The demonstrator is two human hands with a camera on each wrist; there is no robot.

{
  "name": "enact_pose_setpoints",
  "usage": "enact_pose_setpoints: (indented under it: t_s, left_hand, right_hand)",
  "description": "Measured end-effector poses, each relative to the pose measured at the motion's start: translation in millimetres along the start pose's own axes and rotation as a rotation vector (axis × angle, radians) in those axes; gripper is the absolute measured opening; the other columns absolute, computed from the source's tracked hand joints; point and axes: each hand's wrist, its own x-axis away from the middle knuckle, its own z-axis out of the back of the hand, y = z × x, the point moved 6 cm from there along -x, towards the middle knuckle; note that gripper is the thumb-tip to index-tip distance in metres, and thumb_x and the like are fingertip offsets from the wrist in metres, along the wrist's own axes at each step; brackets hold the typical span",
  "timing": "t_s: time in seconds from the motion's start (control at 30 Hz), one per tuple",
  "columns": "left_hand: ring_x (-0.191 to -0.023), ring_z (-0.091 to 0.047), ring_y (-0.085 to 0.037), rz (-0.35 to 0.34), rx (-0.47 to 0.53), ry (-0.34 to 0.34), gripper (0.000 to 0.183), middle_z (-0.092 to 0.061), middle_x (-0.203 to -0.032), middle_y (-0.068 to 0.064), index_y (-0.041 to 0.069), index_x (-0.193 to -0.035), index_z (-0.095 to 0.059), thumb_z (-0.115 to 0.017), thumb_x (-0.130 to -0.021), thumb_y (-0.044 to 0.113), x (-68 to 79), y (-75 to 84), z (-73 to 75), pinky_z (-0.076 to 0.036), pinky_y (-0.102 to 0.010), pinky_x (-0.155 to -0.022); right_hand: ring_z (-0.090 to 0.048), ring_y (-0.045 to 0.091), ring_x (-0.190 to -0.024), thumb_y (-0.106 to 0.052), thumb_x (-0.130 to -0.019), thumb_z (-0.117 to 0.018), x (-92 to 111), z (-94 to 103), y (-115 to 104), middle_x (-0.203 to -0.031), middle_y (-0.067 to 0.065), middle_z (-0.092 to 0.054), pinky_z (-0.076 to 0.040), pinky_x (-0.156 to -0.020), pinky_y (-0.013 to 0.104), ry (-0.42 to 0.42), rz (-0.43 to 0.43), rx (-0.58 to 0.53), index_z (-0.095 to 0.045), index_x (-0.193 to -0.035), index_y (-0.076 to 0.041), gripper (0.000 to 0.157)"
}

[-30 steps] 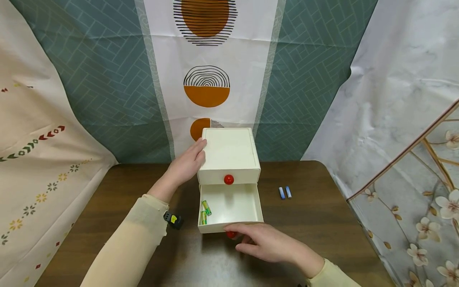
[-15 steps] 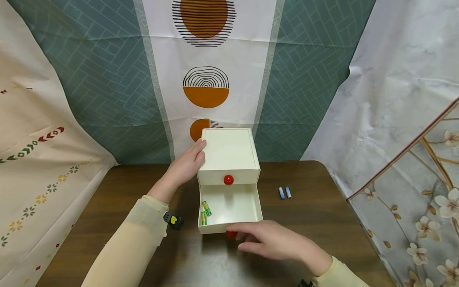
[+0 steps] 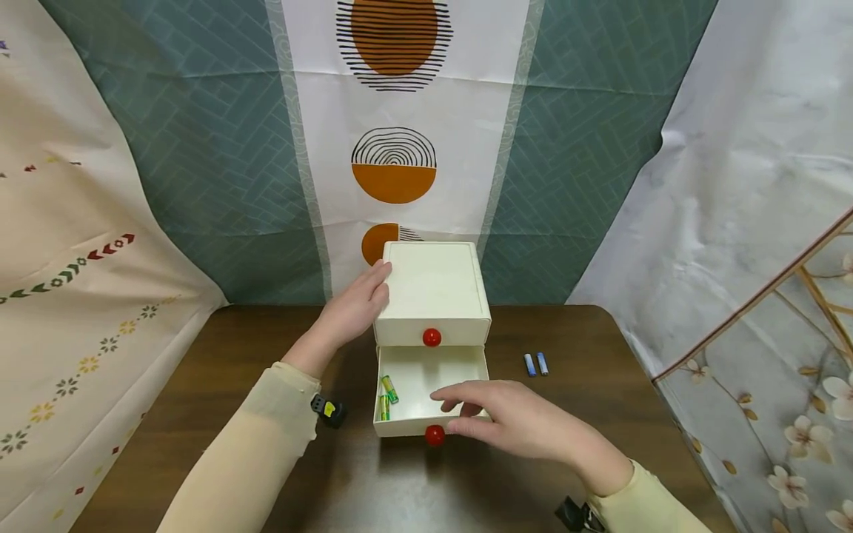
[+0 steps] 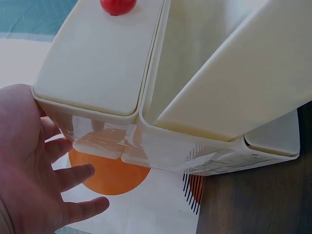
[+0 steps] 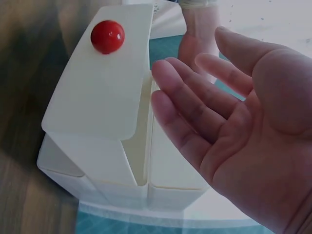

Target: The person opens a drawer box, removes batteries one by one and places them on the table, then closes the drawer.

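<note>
A white drawer cabinet (image 3: 436,277) stands on the table with one drawer (image 3: 433,370) pulled out. Two green-and-yellow batteries (image 3: 389,389) lie at the left inside that drawer. My left hand (image 3: 355,307) rests against the cabinet's upper left side; in the left wrist view its fingers (image 4: 75,178) are spread and straight. Above the drawer's front edge, near its red knob (image 3: 435,435), hovers my right hand (image 3: 516,416). The right wrist view shows its fingers (image 5: 195,107) loosely bent, holding nothing, with the red knob (image 5: 107,36) apart from them.
Two blue-and-white batteries (image 3: 536,364) lie on the dark wooden table (image 3: 566,422) right of the cabinet. The upper drawer, with its own red knob (image 3: 432,337), is closed. Patterned cloths (image 3: 586,148) hang behind and at both sides.
My right hand has let go of the lower drawer's red knob and risen slightly over the drawer front. My left hand stays at the cabinet's side, and the drawer remains out.
</note>
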Motion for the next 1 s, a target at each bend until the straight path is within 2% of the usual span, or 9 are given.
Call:
enact_pose_setpoints:
  t_s: [0.23,0.63,0.8,1.0]
  left_hand:
    - [-0.168,-0.02,-0.023,0.005,0.006,-0.009,0.063,-0.018,-0.184,0.001,0.018,-0.177,-0.03,-0.029,-0.117,0.039,1.2,1.7,-2.2,-0.021,-0.052,-0.134]
    - [-0.168,-0.022,-0.026,0.007,-0.002,-0.003,0.063,-0.019,-0.184,-0.001,0.019,-0.177,-0.03,-0.03,-0.118,0.04,0.6,2.7,-1.4,-0.022,-0.055,-0.134]
    - [-0.168,-0.022,-0.026,0.012,0.008,-0.002,0.063,-0.019,-0.184,-0.002,0.019,-0.177,-0.03,-0.03,-0.118,0.04,0.6,2.4,-0.5,-0.022,-0.057,-0.133]
    - [-0.168,-0.021,-0.027,0.006,0.006,-0.005,0.063,-0.019,-0.184,-0.004,0.018,-0.177,-0.03,-0.029,-0.118,0.039,-0.7,0.7,-0.3,-0.021,-0.058,-0.133]
  right_hand:
    - [-0.069,-0.001,-0.106,-0.034,-0.109,-0.073,-13.2,4.9,7.3,-0.135,-0.01,-0.074,-0.059,-0.092,0.032,0.021,-0.02,0.059,-0.068,-0.152,-0.022,0.045]
    - [-0.072,0.001,-0.103,-0.029,-0.108,-0.075,-40.1,3.4,12.7,-0.128,-0.008,-0.076,-0.061,-0.093,0.034,0.037,0.02,0.157,-0.07,-0.148,-0.019,0.042]
    - [-0.072,0.007,-0.104,-0.029,-0.106,-0.077,-50.8,1.7,13.7,-0.13,-0.001,-0.077,-0.061,-0.092,0.035,0.027,0.016,0.182,-0.07,-0.148,-0.015,0.044]
    - [-0.073,0.012,-0.108,-0.031,-0.105,-0.079,-61.6,-2.0,15.1,-0.133,-0.001,-0.077,-0.061,-0.093,0.037,0.033,0.021,0.215,-0.071,-0.146,-0.013,0.045]
